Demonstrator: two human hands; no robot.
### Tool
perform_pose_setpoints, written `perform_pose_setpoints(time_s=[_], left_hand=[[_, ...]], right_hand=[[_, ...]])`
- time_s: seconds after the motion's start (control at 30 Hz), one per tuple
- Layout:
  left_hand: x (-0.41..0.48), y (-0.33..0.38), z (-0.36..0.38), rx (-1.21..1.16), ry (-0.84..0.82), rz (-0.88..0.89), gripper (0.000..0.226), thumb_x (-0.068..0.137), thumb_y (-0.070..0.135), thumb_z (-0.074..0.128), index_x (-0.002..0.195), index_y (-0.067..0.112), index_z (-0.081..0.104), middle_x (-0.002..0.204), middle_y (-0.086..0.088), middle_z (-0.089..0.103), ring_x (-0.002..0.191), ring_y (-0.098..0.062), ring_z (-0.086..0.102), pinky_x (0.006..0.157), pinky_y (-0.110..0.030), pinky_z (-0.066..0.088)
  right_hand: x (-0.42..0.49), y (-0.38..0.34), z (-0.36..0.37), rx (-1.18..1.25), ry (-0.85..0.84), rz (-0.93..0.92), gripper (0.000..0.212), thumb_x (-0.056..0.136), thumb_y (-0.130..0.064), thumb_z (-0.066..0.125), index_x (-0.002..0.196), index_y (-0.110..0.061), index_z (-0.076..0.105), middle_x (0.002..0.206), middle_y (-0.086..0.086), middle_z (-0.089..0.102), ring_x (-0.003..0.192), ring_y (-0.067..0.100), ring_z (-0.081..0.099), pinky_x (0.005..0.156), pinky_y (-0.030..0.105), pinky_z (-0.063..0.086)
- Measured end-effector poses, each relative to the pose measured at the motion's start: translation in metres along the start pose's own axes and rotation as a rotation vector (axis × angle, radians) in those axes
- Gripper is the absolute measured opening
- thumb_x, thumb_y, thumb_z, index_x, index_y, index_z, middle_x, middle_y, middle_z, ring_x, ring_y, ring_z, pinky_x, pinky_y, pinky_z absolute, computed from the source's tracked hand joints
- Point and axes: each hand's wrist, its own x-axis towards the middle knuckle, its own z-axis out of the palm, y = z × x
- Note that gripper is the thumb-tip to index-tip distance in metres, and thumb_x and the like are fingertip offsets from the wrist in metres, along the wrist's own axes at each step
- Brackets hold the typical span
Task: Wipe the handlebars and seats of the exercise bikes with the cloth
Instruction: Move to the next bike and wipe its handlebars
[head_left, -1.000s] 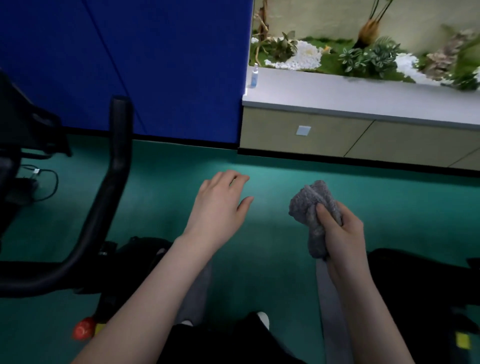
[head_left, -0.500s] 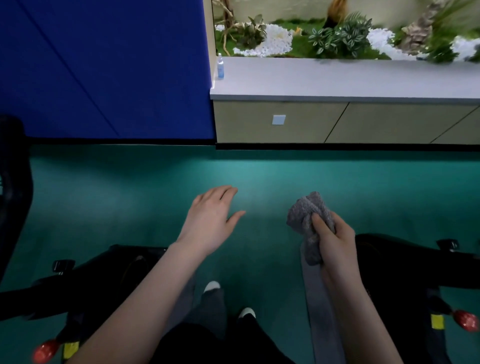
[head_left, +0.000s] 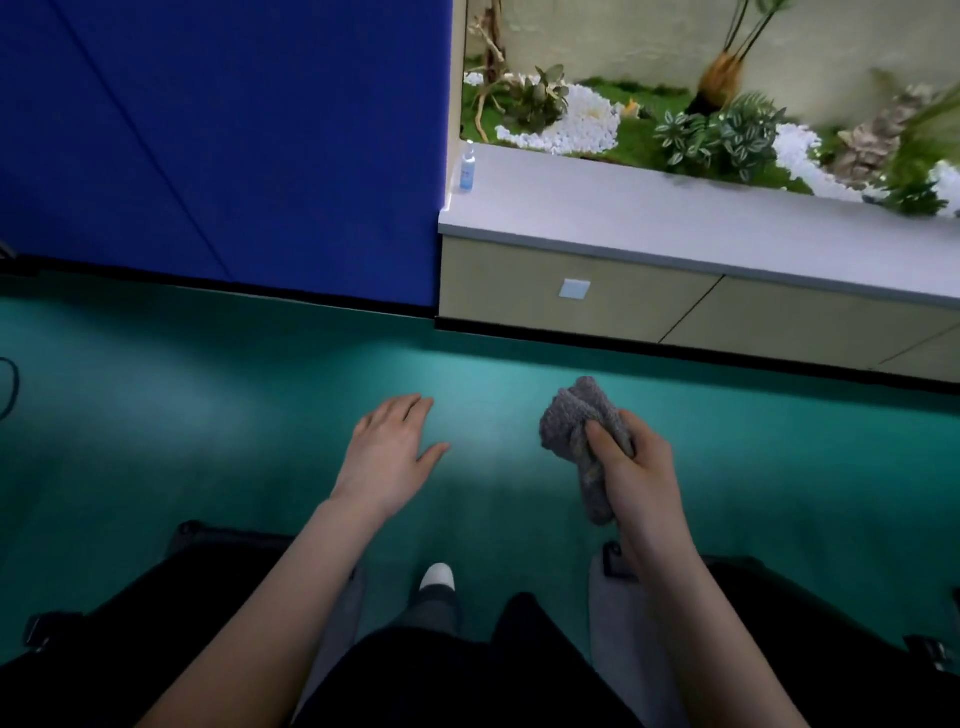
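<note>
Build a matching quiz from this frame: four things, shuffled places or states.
1. grey cloth
2. left hand
3. small bottle
4. white shoe

A. on the grey ledge beside the blue wall
B. open, holding nothing
C. on the green floor
D. bunched in the right hand

Pairs: 1-D, 2-B, 3-A, 4-C

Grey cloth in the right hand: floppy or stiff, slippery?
Likely floppy: the cloth bunches above the right hand and a tail droops below the thumb. Probably light and grippy, given its fuzzy pile.
</note>
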Motion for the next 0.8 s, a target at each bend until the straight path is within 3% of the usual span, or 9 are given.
perform_pose_setpoints(time_s=[0.07,0.17,0.33,0.5,0.8], left_hand=[[0.017,-0.013,-0.005,-0.005,0.018,-0.024,0.061,0.095,0.048,0.043,0.145,0.016,0.029,0.151,-0.001,0.032,0.139,-0.019,0.027,0.112,-0.032,0.019],[0.033,-0.030,-0.013,-0.026,0.031,-0.088,0.061,0.094,0.047,0.044,0.145,0.016,0.030,0.151,-0.002,0.032,0.139,-0.019,0.027,0.112,-0.033,0.020],[0.051,-0.059,-0.019,-0.046,0.035,-0.237,0.063,0.094,0.049,0.045,0.145,0.015,0.032,0.150,-0.003,0.034,0.138,-0.020,0.030,0.111,-0.034,0.021],[0.073,-0.069,-0.019,-0.061,0.036,-0.393,0.064,0.093,0.050,0.047,0.144,0.013,0.035,0.148,-0.005,0.037,0.135,-0.022,0.034,0.110,-0.036,0.024],[0.175,-0.041,-0.030,-0.068,0.078,-0.605,0.064,0.093,0.054,0.040,0.146,0.019,0.028,0.151,0.000,0.032,0.137,-0.020,0.031,0.111,-0.035,0.022]], right_hand=[[0.020,-0.010,0.016,0.006,-0.026,-0.005,0.023,0.091,-0.003,0.055,0.075,-0.016,0.063,0.064,-0.010,0.059,0.060,0.003,0.049,0.055,0.018,0.040],[0.047,-0.016,0.037,-0.002,-0.077,0.028,0.024,0.092,-0.002,0.054,0.077,-0.018,0.064,0.070,-0.004,0.061,0.067,0.009,0.052,0.062,0.024,0.042],[0.096,-0.021,0.068,-0.003,-0.198,0.077,0.013,0.093,-0.005,0.053,0.089,0.006,0.058,0.073,0.009,0.056,0.068,0.015,0.048,0.060,0.028,0.039],[0.152,-0.025,0.099,-0.023,-0.325,0.063,0.014,0.093,-0.004,0.053,0.089,0.010,0.056,0.073,0.010,0.054,0.068,0.016,0.045,0.064,0.029,0.037],[0.295,-0.050,0.104,-0.021,-0.494,0.054,0.016,0.094,-0.008,0.053,0.079,-0.004,0.057,0.061,0.003,0.047,0.055,0.014,0.038,0.053,0.024,0.033]])
